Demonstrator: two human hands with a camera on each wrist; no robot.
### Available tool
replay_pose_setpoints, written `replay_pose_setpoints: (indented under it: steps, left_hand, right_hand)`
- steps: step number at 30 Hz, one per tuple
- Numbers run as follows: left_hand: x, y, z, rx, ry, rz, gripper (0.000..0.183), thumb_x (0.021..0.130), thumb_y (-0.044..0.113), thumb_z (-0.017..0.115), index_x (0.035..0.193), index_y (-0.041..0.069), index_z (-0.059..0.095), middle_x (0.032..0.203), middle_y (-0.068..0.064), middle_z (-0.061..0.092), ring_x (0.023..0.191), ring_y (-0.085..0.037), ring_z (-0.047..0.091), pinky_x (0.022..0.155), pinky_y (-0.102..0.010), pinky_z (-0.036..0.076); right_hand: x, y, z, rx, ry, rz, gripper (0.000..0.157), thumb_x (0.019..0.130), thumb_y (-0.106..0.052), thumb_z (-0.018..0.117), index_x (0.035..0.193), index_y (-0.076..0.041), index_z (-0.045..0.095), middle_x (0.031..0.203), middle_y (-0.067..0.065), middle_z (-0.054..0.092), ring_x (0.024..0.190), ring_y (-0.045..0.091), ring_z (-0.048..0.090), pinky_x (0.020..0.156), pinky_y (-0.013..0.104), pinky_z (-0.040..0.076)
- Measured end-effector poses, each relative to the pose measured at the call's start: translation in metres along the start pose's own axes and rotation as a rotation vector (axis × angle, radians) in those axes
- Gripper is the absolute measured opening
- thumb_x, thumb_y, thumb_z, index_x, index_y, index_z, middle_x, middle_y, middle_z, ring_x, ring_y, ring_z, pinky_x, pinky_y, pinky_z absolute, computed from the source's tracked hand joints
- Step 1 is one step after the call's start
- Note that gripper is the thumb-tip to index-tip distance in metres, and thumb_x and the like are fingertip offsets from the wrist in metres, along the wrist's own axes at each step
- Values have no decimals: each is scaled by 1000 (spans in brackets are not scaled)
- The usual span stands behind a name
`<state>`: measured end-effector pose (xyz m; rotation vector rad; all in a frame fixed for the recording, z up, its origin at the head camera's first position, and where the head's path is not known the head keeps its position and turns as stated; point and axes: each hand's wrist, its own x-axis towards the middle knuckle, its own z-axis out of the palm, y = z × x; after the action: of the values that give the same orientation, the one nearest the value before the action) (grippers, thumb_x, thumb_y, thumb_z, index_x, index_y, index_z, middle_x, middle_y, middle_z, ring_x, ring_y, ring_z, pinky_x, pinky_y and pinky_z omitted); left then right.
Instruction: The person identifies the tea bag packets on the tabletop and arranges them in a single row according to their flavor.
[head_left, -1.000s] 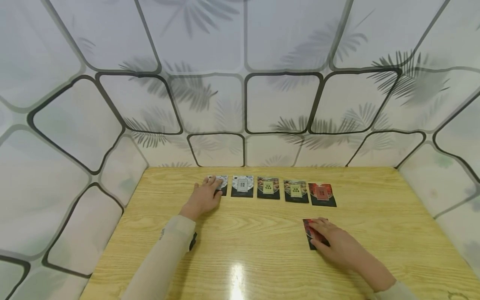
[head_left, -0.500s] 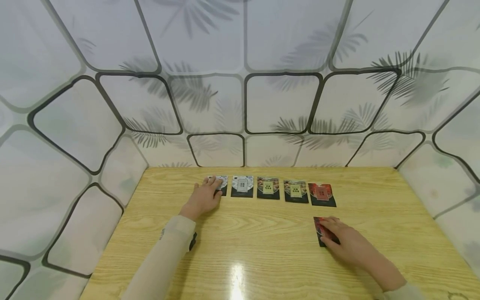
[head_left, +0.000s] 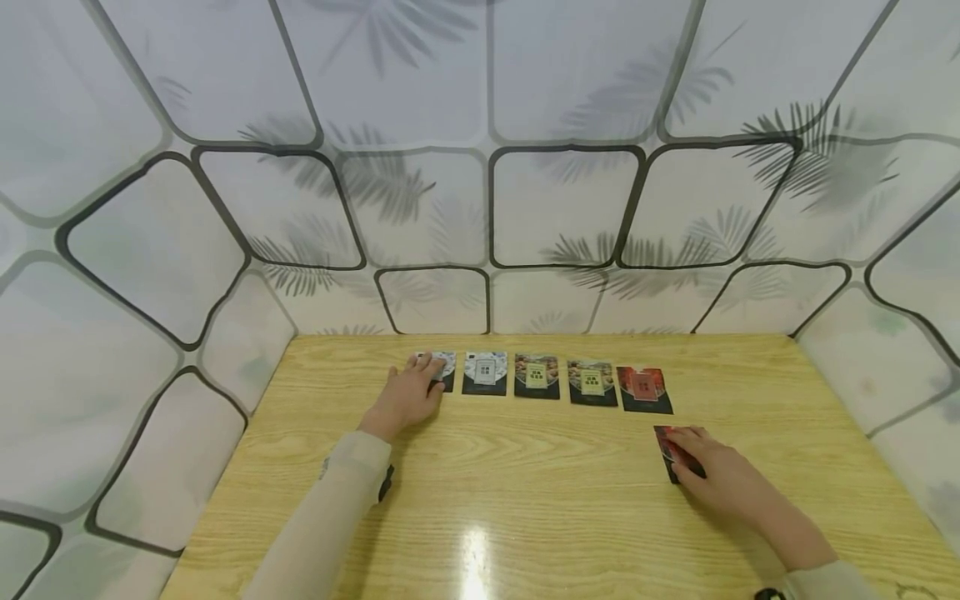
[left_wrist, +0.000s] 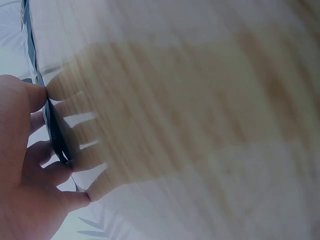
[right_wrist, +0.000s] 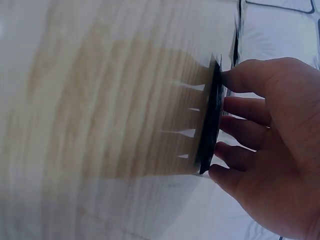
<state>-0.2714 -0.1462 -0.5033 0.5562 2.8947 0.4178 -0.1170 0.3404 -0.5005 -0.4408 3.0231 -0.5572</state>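
Note:
My left hand rests on the white-and-black packet at the left end of a row, fingers spread over it. In the left wrist view its fingertips touch the dark packet, seen nearly edge-on. My right hand lies over a red-and-black packet in front of the row's right end, covering much of it. The right wrist view shows the fingertips and thumb pressing on this packet, which lies close on the table. A matching red-and-black packet lies just behind and to its left.
Between the end packets of the row lie another white-and-black packet and two yellow-labelled ones. The wood-grain table meets a patterned wall covering behind the row and at both sides.
My right hand has slid the red-and-black packet to the right and slightly away from me. The left hand and the packets in the row have stayed in place.

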Motion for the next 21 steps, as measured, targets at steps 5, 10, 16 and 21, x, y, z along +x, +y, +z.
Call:
replay_pose_setpoints:
  steps: [5,10,16,21]
  left_hand:
    - [1,0,1,-5,3,4,56,113,33,44,166,13,36,173,-21,27,160,-47,24,123,-77,20]
    - [1,-1,1,-5,5,3,56,113,33,45,165,13,37,172,-21,28,159,-47,24,123,-77,20]
    - [1,-2,1,-3,1,1,56,113,33,45,166,14,36,173,-21,27,160,-47,24,123,-77,20]
    - [2,-3,2,1,0,-1,56,113,33,45,165,13,37,172,-21,28,159,-47,24,123,-77,20]
  right_hand:
    - [-1,10,-3,-4,21,13,47,99,-15,72,140,6,61,138,37,59,114,55,67,89,66,57]
    - [0,21,-5,11,22,24,47,99,-12,71,141,7,60,138,39,58,108,53,69,87,64,58]
    - [5,34,-10,1,20,34,47,99,-12,69,141,9,58,137,39,58,105,53,70,86,64,58]
    - [6,38,-14,-2,14,49,48,100,-12,68,141,9,57,137,39,58,105,54,69,86,65,58]
